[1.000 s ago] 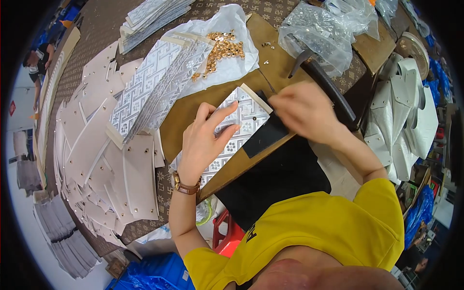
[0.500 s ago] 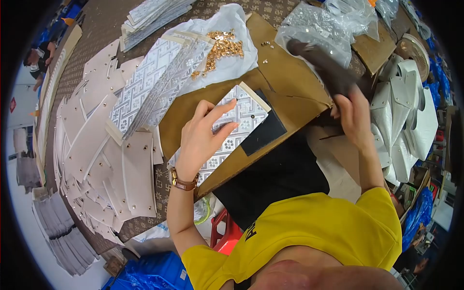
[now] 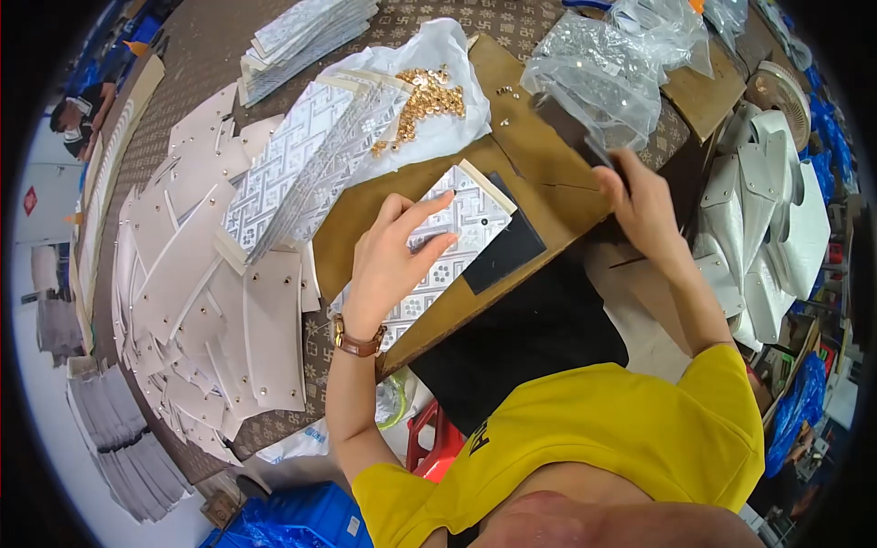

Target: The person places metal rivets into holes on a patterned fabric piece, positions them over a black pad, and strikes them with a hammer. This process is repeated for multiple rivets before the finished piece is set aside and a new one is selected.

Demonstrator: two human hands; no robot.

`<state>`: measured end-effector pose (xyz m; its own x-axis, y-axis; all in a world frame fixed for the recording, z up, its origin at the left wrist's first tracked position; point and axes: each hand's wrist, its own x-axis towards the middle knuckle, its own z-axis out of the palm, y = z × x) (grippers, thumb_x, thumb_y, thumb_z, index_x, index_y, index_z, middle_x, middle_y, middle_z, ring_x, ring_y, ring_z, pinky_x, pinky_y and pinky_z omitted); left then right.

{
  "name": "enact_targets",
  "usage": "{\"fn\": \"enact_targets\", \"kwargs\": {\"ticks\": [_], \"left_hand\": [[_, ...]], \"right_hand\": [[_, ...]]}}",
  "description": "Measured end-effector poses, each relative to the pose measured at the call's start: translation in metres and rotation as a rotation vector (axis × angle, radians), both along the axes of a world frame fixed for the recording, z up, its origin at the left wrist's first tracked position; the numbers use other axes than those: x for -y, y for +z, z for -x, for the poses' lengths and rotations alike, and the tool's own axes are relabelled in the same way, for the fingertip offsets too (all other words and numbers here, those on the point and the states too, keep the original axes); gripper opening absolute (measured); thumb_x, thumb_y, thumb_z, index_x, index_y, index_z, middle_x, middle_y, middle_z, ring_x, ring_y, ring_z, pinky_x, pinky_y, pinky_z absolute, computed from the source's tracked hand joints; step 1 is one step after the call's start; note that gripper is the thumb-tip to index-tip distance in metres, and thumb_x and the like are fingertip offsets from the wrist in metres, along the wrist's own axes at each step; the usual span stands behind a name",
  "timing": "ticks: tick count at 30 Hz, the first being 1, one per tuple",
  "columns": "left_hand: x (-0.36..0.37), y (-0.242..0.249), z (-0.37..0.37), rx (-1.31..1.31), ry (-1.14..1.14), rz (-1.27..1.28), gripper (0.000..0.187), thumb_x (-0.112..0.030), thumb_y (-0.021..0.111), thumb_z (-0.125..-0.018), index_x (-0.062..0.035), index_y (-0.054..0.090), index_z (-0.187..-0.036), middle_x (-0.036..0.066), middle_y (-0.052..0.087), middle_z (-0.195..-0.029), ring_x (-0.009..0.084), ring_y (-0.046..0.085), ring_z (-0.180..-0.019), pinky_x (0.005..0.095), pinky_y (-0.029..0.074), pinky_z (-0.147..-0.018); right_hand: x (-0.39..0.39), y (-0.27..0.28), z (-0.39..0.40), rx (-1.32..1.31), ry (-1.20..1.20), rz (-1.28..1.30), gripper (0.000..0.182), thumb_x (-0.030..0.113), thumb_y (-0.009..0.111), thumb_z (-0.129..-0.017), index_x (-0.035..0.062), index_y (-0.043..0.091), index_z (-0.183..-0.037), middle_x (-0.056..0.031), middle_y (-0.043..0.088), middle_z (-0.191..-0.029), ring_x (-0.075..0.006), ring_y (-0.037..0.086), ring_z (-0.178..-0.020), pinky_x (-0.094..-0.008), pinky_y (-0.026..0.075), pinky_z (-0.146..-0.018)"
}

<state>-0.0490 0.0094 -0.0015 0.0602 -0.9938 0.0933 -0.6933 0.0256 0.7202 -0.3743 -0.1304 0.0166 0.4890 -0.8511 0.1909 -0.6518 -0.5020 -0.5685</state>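
A: Your left hand (image 3: 388, 265) is spread on the patterned panel (image 3: 464, 219), thumb and forefinger apart, pressing from above without closing round it.

B: That panel is a flat, straight-edged piece, whitish with grey geometric lines and dotted flower shapes; a plain cream strip (image 3: 491, 187) borders its far end, and a small dark round spot sits near that corner.

A: Beneath it you have a smooth black pad (image 3: 523, 248), jutting out on the right, and both lie on the brown board (image 3: 557, 203) at your edge of the counter (image 3: 502, 16).

B: Your right hand (image 3: 644, 205) is closed around a dark hammer (image 3: 565, 130), raised well apart from the panel; its far end is too blurred to make out.

A: Beyond your left hand, shiny gold studs (image 3: 437, 100) are heaped on crinkled white sheeting (image 3: 464, 55), next to overlapping panels (image 3: 292, 137) with the same grey pattern.

B: To your left, smooth beige pieces (image 3: 274, 320), some gently curved and dotted with metal studs, overlap in a loose pile. Farther off on your right, wrinkled clear plastic bags (image 3: 603, 78) catch the light.
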Motion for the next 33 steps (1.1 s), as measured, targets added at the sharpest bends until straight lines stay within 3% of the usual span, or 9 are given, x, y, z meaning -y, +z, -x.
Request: {"fn": "enact_targets", "kwargs": {"ticks": [3,6,7,10,15,18,22,27,33], "left_hand": [[0.001,0.005,-0.004,-0.048,-0.012,0.011,0.051,-0.024,0.084,-0.092,-0.0188,0.071,-0.141,0.004,0.060,-0.101,0.0213,0.065,-0.077,0.0360,0.054,-0.072],[0.001,0.020,-0.002,-0.988,0.070,-0.097,0.045,-0.029,0.074,-0.100,-0.0070,0.066,-0.138,0.005,0.058,-0.102,0.0190,0.062,-0.076,0.0356,0.051,-0.068],[0.004,0.019,-0.006,-0.960,0.066,-0.098,0.045,-0.029,0.074,-0.100,-0.0070,0.066,-0.138,0.005,0.058,-0.102,0.0190,0.062,-0.076,0.0356,0.051,-0.068],[0.013,0.001,-0.028,-1.997,-0.531,-0.342,0.043,-0.039,0.061,-0.107,-0.0022,0.059,-0.129,0.007,0.054,-0.103,0.0179,0.056,-0.073,0.0321,0.046,-0.064],[0.005,0.001,-0.018,-2.045,-0.343,-0.351,0.045,-0.048,0.052,-0.109,-0.0036,0.055,-0.117,0.008,0.049,-0.100,0.0172,0.047,-0.066,0.0286,0.037,-0.059],[0.013,-0.011,-0.029,-2.081,-0.539,-0.340,0.053,-0.048,0.051,-0.110,0.0007,0.057,-0.128,0.011,0.058,-0.109,0.0220,0.062,-0.076,0.0306,0.050,-0.066],[0.000,-0.005,-0.013,-1.521,0.167,-0.100,0.055,-0.043,0.051,-0.111,0.0021,0.055,-0.142,0.016,0.067,-0.122,0.0279,0.073,-0.098,0.0343,0.060,-0.084],[0.001,0.013,-0.042,-1.763,0.040,-0.174,0.050,-0.031,0.058,-0.111,0.0002,0.054,-0.150,0.016,0.071,-0.130,0.0254,0.072,-0.117,0.0341,0.059,-0.100],[-0.001,0.010,-0.048,-0.981,0.312,-0.007,0.042,-0.012,0.068,-0.105,0.0009,0.060,-0.144,0.009,0.073,-0.127,0.0147,0.071,-0.109,0.0295,0.058,-0.097]], "right_hand": [[0.023,-0.009,0.018,-0.072,-0.046,0.248,0.022,0.021,0.071,-0.103,0.0023,0.068,-0.115,-0.0171,0.070,-0.090,-0.0378,0.068,-0.082,-0.0410,0.054,-0.074],[0.034,-0.011,0.009,-0.127,-0.054,0.385,0.021,0.018,0.072,-0.102,0.0027,0.069,-0.115,-0.0155,0.071,-0.100,-0.0346,0.069,-0.091,-0.0388,0.054,-0.081],[0.031,-0.004,-0.004,-0.035,0.012,0.444,0.020,0.017,0.073,-0.101,0.0022,0.070,-0.115,-0.0152,0.070,-0.105,-0.0341,0.069,-0.094,-0.0387,0.054,-0.083],[0.016,0.013,-0.053,0.248,0.233,0.423,0.021,0.013,0.075,-0.100,0.0007,0.070,-0.116,-0.0143,0.067,-0.118,-0.0313,0.068,-0.101,-0.0379,0.054,-0.088],[0.018,0.021,-0.160,0.696,0.575,-0.179,0.022,0.018,0.075,-0.102,-0.0005,0.072,-0.113,-0.0092,0.072,-0.114,-0.0160,0.068,-0.098,-0.0308,0.054,-0.085],[0.044,0.029,-0.201,0.621,0.781,-0.733,0.023,0.024,0.079,-0.101,0.0016,0.074,-0.102,-0.0029,0.074,-0.093,-0.0100,0.067,-0.083,-0.0254,0.052,-0.075],[0.054,0.017,-0.212,0.732,0.613,-0.869,0.024,0.028,0.082,-0.099,0.0050,0.074,-0.094,0.0035,0.070,-0.078,-0.0043,0.062,-0.070,-0.0219,0.048,-0.065],[0.069,-0.002,-0.201,0.824,0.465,-0.907,0.024,0.027,0.083,-0.097,0.0057,0.074,-0.094,0.0033,0.069,-0.077,-0.0033,0.059,-0.066,-0.0206,0.045,-0.062],[0.064,-0.001,-0.205,0.911,0.314,-0.940,0.027,0.032,0.070,-0.107,0.0053,0.074,-0.104,0.0038,0.067,-0.076,-0.0039,0.057,-0.064,-0.0216,0.045,-0.061]]}}
